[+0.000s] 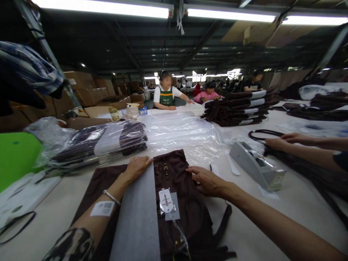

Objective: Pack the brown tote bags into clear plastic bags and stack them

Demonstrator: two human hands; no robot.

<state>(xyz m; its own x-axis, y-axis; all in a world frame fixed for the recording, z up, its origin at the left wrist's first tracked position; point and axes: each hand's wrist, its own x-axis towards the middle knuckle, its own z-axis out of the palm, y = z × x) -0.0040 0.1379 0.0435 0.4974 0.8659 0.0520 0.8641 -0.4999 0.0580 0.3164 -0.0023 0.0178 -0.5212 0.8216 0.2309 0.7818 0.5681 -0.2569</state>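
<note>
A dark brown garment (174, 161) with a small buckle and a white hang tag (165, 201) lies in front of me on the table. Along its middle runs a long pale grey strip (138, 217), like paper or tissue. My left hand (139, 167) rests flat at the strip's far end, fingers stretched out towards the garment's top edge. At the garment's right edge, my right hand (206, 180) has its thumb and fingers closed on the fabric; some of its fingertips are hidden. Brown straps trail at the lower right.
Clear plastic bags (182, 130) spread beyond the garment. A bagged brown bundle (108, 139) lies left, a folded stack (239, 107) back right. A grey tape dispenser (254, 163) stands right, near a co-worker's hands (282, 142) on brown fabric. Another person (166, 94) works opposite.
</note>
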